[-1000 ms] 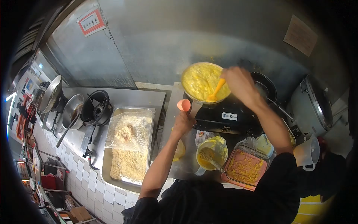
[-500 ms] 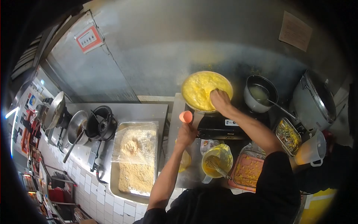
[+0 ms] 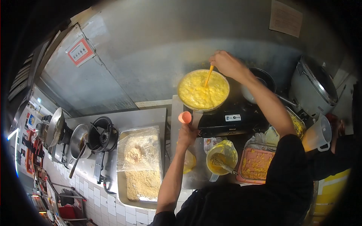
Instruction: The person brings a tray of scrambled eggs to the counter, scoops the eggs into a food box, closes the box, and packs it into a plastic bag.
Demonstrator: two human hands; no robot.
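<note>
My left hand (image 3: 187, 133) is closed around the lower part of an orange-pink, cup-shaped thing (image 3: 184, 117). It is beside the near edge of the pan (image 3: 180, 98); I cannot tell whether it also grips the pan's handle. A frothy, lumpy yellow mixture (image 3: 200, 98), like beaten egg, fills the pan on the black stove (image 3: 217, 124). Above the pan's far right edge, my right hand (image 3: 226, 62) grips the top of an orange utensil (image 3: 209, 76). The utensil stands tilted, its lower end hidden in the mixture.
A jug (image 3: 230, 152) with yellow liquid and a whisk (image 3: 223, 165) sits nearby. Rightward are a pink tray (image 3: 253, 165), a dark pot (image 3: 264, 77), a large lidded cooker (image 3: 313, 84) and a clear jug (image 3: 318, 133). A floury metal tray (image 3: 121, 184) and a gas burner (image 3: 103, 133) lie left.
My right hand has risen from low over the mixture to above the pan's far side, bringing the orange utensil into sight. My left hand stays by the pan. The view has shifted slightly.
</note>
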